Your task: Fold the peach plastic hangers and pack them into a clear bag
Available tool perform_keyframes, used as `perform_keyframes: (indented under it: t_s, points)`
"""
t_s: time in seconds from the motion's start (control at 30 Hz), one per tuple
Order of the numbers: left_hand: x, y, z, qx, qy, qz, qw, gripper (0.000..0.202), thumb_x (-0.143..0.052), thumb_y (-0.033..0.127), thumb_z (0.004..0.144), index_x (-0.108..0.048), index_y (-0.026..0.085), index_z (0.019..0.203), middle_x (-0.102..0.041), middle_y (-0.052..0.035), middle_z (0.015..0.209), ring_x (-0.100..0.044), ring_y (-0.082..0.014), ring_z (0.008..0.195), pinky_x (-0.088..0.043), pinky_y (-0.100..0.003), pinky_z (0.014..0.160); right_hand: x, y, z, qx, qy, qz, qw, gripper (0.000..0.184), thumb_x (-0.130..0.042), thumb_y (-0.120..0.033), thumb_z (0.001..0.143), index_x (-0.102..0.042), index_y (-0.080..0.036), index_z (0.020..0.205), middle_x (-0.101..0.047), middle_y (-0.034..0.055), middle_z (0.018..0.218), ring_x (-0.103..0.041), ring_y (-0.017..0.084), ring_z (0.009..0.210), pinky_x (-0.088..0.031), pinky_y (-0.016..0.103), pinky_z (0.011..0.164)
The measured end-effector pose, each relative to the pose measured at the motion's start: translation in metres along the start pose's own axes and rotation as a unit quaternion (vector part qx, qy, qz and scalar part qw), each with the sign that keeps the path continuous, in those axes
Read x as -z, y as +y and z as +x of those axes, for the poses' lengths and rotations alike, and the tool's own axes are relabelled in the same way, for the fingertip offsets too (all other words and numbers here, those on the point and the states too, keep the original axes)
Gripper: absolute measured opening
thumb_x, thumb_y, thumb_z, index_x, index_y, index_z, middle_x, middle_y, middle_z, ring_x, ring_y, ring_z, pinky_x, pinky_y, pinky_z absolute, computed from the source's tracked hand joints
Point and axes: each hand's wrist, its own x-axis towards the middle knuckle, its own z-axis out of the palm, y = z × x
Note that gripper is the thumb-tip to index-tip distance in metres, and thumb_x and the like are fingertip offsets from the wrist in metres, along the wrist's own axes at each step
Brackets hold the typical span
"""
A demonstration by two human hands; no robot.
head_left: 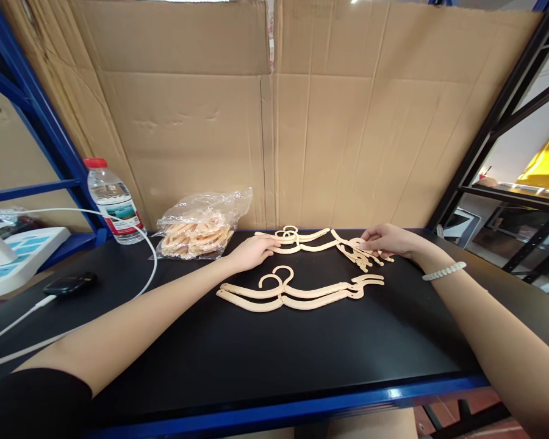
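Beige plastic clothes hangers lie on the black tabletop. In front is a pair of hangers [313, 302], lying side by side with their hooks pointing away from me and their right ends on small arm pieces. Behind them lies another group of hangers [318, 246]. My left hand [255, 251] has its fingers closed on the left arm of this rear group; the thumb is hidden. At the rear right, my right hand [387, 241] pinches into a loose pile of small beige hanger arm pieces [359, 257]. Which piece its fingertips hold is partly hidden.
A clear plastic bag [199, 228] of more beige pieces sits at the back left, beside a red-capped water bottle [115, 204]. White cables [153, 268], a black device [71, 284] and a white power strip [22, 259] lie left. A cardboard wall [329, 134] closes the back.
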Motion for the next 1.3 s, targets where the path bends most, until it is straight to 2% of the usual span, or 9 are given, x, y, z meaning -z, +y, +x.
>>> perform_keyframes:
  t_s: [0.13,0.3,0.53,0.7,0.8,1.03,1.13,1.2,1.3]
  points:
    - [0.000,0.001,-0.001,0.009,0.015,0.007,1.000,0.023,-0.055,0.014,0.086,-0.069,0.019,0.104,-0.070,-0.0072,0.113,-0.061,-0.0232,0.111,-0.045,-0.036,0.097,-0.009,-0.002,0.002,0.007,-0.018,0.080,0.997,0.037,-0.087,-0.036,0.052,-0.060,-0.018,0.070,-0.062,-0.0002,0.062,-0.059,0.010,0.058,-0.046,0.017,0.049]
    - [0.008,0.008,-0.007,0.027,0.035,0.009,0.999,0.017,-0.054,0.018,0.088,-0.070,0.020,0.090,-0.071,-0.0063,0.097,-0.066,-0.0212,0.090,-0.050,-0.030,0.079,-0.020,-0.006,0.003,0.016,-0.039,0.167,0.985,0.039,-0.090,-0.036,0.048,-0.062,-0.018,0.068,-0.064,0.0019,0.070,-0.066,0.014,0.070,-0.056,0.022,0.066]
    - [0.019,0.015,-0.019,0.029,0.084,0.012,0.996,0.021,-0.048,0.022,0.091,-0.068,0.021,0.096,-0.068,-0.0048,0.097,-0.065,-0.0183,0.086,-0.048,-0.028,0.076,-0.041,-0.014,-0.001,0.024,-0.064,0.245,0.967,0.032,-0.086,-0.038,0.057,-0.070,-0.015,0.073,-0.067,0.0052,0.078,-0.061,0.012,0.070,-0.053,0.025,0.067]
    - [0.030,0.026,-0.028,0.039,0.121,0.020,0.992,0.023,-0.047,0.024,0.093,-0.068,0.021,0.101,-0.068,-0.0047,0.100,-0.065,-0.0181,0.085,-0.049,-0.029,0.076,-0.062,-0.026,-0.005,0.066,-0.062,0.337,0.937,0.030,-0.084,-0.040,0.061,-0.073,-0.022,0.083,-0.068,0.0043,0.099,-0.062,0.014,0.092,-0.051,0.024,0.075]
    - [0.039,0.036,-0.035,0.043,0.142,0.028,0.989,0.025,-0.044,0.026,0.095,-0.067,0.021,0.102,-0.067,-0.0050,0.102,-0.065,-0.0189,0.088,-0.049,-0.031,0.079,-0.074,-0.034,-0.011,0.096,-0.066,0.369,0.922,0.025,-0.080,-0.037,0.068,-0.074,-0.023,0.087,-0.067,0.0037,0.102,-0.062,0.013,0.093,-0.049,0.021,0.073]
    - [0.043,0.045,-0.048,0.041,0.250,0.011,0.967,0.020,-0.046,0.019,0.093,-0.064,0.020,0.103,-0.064,-0.0050,0.105,-0.063,-0.0163,0.084,-0.054,-0.032,0.078,-0.092,-0.044,-0.026,0.110,-0.028,0.405,0.907,0.013,-0.082,-0.025,0.066,-0.075,-0.018,0.075,-0.069,0.0032,0.088,-0.063,0.012,0.086,-0.052,0.026,0.087]
    - [0.038,0.053,-0.050,0.034,0.325,-0.056,0.944,0.024,-0.049,0.015,0.090,-0.058,0.021,0.112,-0.050,-0.0084,0.122,-0.059,-0.0182,0.103,-0.057,-0.033,0.085,-0.096,-0.046,-0.029,0.138,0.006,0.418,0.898,0.014,-0.083,-0.026,0.064,-0.076,-0.019,0.075,-0.069,0.0045,0.097,-0.063,0.016,0.094,-0.052,0.031,0.093]
    - [0.036,0.063,-0.051,0.031,0.354,-0.086,0.931,0.021,-0.053,0.016,0.087,-0.058,0.020,0.107,-0.046,-0.0091,0.120,-0.054,-0.0204,0.112,-0.056,-0.036,0.090,-0.097,-0.048,-0.031,0.155,0.022,0.423,0.893,0.016,-0.084,-0.028,0.064,-0.076,-0.019,0.074,-0.069,0.0048,0.101,-0.062,0.018,0.098,-0.052,0.033,0.096]
    - [0.035,0.080,-0.051,0.025,0.288,-0.149,0.946,0.013,-0.057,0.019,0.086,-0.060,0.021,0.098,-0.054,-0.0068,0.106,-0.057,-0.0200,0.105,-0.054,-0.039,0.093,-0.098,-0.053,-0.036,0.167,0.035,0.419,0.892,0.018,-0.085,-0.030,0.061,-0.076,-0.020,0.073,-0.069,0.0052,0.103,-0.062,0.019,0.099,-0.052,0.035,0.096]
